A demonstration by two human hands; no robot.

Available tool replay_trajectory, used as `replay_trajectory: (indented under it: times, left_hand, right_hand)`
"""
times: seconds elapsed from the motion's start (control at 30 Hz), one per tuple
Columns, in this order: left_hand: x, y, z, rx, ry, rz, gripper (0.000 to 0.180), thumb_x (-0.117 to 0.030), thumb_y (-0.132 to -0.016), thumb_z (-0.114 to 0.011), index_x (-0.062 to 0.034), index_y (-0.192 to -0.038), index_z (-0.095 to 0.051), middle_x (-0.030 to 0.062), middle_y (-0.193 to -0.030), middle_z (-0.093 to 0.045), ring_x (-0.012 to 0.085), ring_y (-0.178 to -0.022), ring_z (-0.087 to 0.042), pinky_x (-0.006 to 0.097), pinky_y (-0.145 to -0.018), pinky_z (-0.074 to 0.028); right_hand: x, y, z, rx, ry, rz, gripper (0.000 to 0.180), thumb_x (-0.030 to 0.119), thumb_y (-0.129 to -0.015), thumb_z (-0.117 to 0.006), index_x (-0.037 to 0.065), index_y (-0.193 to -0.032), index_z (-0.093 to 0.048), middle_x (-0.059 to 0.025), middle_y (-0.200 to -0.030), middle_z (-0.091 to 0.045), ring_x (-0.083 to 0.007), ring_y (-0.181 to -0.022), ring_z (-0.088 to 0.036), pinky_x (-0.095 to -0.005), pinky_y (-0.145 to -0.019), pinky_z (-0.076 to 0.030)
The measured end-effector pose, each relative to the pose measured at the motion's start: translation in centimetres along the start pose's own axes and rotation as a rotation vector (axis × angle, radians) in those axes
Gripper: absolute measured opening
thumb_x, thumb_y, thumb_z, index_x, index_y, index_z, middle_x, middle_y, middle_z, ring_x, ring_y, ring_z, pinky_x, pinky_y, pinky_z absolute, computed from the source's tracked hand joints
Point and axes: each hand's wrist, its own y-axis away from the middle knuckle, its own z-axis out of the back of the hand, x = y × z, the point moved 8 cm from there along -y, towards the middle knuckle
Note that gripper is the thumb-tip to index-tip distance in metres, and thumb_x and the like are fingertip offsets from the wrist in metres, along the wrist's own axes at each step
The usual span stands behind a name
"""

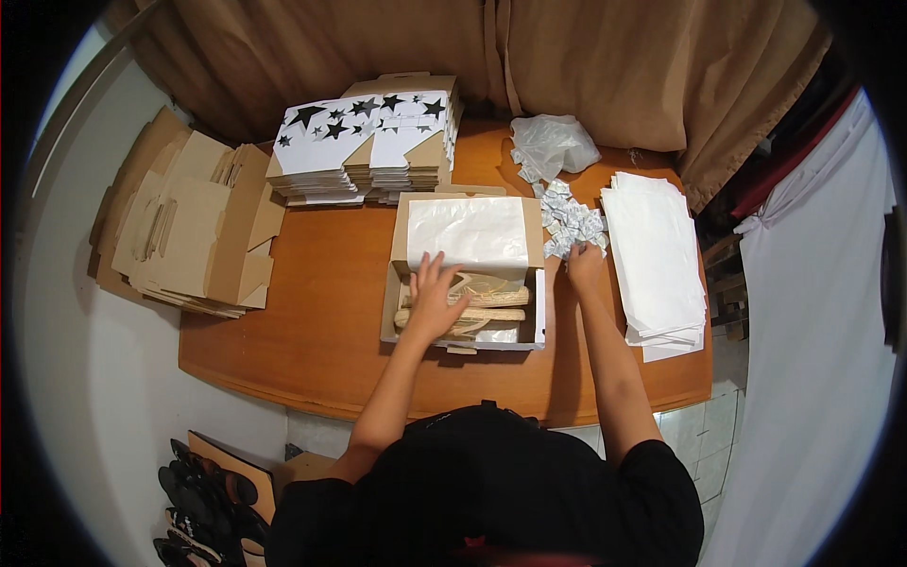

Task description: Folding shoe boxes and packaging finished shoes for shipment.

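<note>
An open shoe box [535, 326] sits in front of me, its lid side raised at the back with a white paper sheet [466, 230] on it. Inside lies a pair of tan sandals [501, 315], partly under clear plastic. My left hand [435, 307] is over the box's left part, fingers spread, on or just above the sandals; contact is unclear. To the box's right, my right hand [586, 268] reaches the near edge of a heap of small white sachets [573, 219]. Its fingertips are drawn together there, and whatever is between them is hidden.
A crumpled clear plastic bag [555, 144] lies behind the sachets. White paper sheets [657, 260] are stacked at the right table edge. Flattened star-printed boxes [359, 142] stand at the back, brown cardboard boxes [184, 231] at the left. Dark shoes [203, 496] are at lower left.
</note>
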Motion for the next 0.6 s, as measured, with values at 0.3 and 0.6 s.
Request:
replay_trajectory:
  times: [0.3,0.6]
  left_hand:
    - [3.7,1.1,5.6,-0.326,0.075,-0.033,0.029,-0.013,-0.079,-0.059,-0.0060,-0.108,-0.059,0.0175,-0.127,-0.043,0.0353,-0.120,-0.032,0.044,-0.100,-0.029]
    - [5.9,-0.9,6.6,-0.245,0.069,0.087,0.032,-0.024,-0.077,-0.063,-0.0115,-0.106,-0.061,0.0130,-0.122,-0.049,0.0335,-0.118,-0.035,0.047,-0.097,-0.029]
  right_hand:
    - [16.2,11.0,1.4,0.343,-0.591,0.411,0.037,0.004,-0.074,-0.063,0.002,-0.109,-0.050,-0.0124,-0.069,-0.057,-0.0224,-0.064,-0.057,-0.0317,-0.059,-0.046]
    - [20.4,15.0,-2.3,0.334,-0.600,0.682,0.023,0.002,-0.073,-0.062,-0.001,-0.096,-0.058,-0.0161,-0.085,-0.062,-0.0268,-0.069,-0.060,-0.0332,-0.064,-0.049]
